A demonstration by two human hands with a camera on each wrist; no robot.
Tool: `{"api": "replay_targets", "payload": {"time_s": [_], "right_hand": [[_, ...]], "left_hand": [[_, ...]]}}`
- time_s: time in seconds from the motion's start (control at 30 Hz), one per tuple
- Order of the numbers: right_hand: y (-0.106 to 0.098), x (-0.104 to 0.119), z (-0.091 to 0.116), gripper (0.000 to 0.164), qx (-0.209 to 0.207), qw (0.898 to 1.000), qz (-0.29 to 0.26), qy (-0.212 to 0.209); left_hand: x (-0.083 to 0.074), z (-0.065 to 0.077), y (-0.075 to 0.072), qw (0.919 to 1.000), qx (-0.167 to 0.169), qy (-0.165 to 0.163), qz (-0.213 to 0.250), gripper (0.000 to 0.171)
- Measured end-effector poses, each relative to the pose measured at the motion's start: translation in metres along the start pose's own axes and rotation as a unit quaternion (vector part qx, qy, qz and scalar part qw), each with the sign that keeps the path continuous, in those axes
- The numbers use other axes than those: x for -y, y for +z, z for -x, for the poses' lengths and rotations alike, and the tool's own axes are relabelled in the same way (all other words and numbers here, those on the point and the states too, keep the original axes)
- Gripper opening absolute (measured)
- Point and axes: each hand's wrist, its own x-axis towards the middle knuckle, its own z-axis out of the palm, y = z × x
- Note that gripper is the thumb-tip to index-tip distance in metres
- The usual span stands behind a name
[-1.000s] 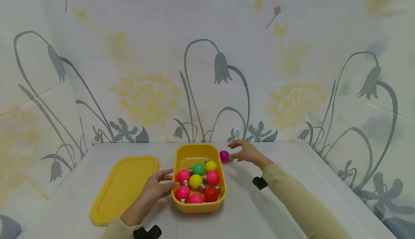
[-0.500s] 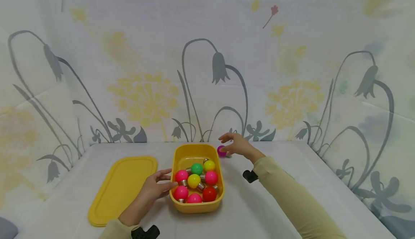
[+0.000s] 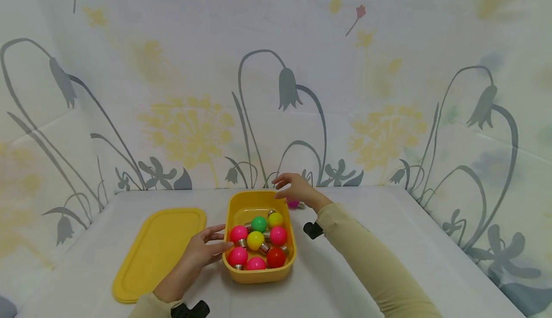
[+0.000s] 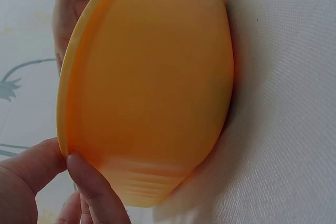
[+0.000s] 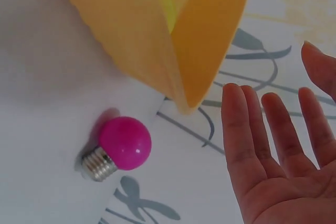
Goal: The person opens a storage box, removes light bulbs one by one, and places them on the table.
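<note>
A yellow plastic box holds several small coloured light bulbs: pink, green, yellow and red. My left hand pinches its left rim between thumb and finger; in the left wrist view the box wall tilts across the picture. Over the far right corner of the box is my right hand, fingers extended and holding nothing. Partly hidden behind that hand in the head view, a magenta bulb lies on the table just right of the box. The right wrist view shows the bulb's round head and metal screw base whole.
Left of the box, a flat yellow lid lies on the white-covered table. A flower-printed cloth hangs behind the table's far edge and along both sides.
My right hand has moved left and upward, from beside the magenta bulb to above the box's far corner. The bulb has shifted slightly away, its base turned right. My left hand keeps its grip.
</note>
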Motion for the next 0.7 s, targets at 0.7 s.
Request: {"api": "replay_targets", "payload": {"time_s": [0.7], "right_hand": [[0.044, 0.016, -0.011, 0.036, 0.085, 0.995, -0.051, 0.016]], "left_hand": [[0.001, -0.001, -0.001, 1.0, 0.003, -0.007, 0.0, 0.06]]}}
